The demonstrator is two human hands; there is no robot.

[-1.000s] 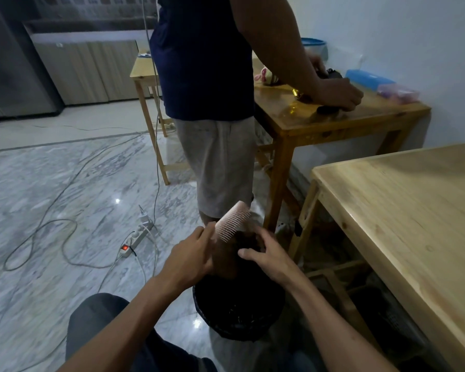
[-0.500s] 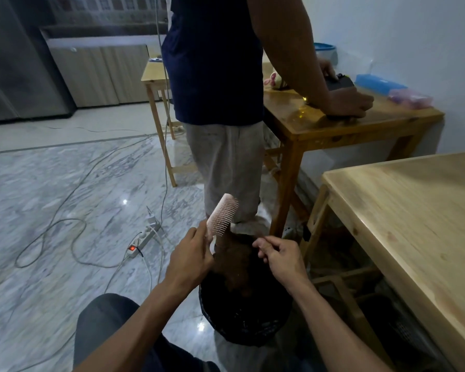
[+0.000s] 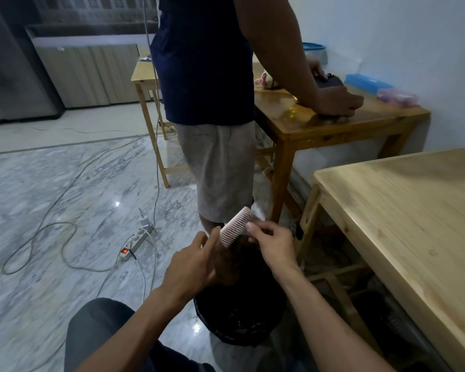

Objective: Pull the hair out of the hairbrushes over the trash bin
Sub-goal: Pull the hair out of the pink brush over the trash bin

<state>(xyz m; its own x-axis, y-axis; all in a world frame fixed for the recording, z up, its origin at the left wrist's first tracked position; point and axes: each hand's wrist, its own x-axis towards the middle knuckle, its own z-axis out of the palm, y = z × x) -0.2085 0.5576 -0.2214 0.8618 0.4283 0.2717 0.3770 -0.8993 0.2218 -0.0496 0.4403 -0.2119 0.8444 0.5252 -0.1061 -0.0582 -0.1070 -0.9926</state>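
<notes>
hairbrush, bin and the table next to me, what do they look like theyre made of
Hairbrush: probably plastic, matte pale pink, with moulded rows of thin stiff teeth. Trash bin: likely black plastic with a faint sheen; too dark to tell any more. Near table: pale wood, unvarnished or matte, with visible grain, knots and plank seams.

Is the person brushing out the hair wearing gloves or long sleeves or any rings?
No gloves. The left hand and right hand are bare, and both forearms are uncovered as far as the picture shows, so no sleeves are visible. No rings, watch or bracelets show on the visible fingers and wrists. Dark trousers cover the knee below.
</notes>
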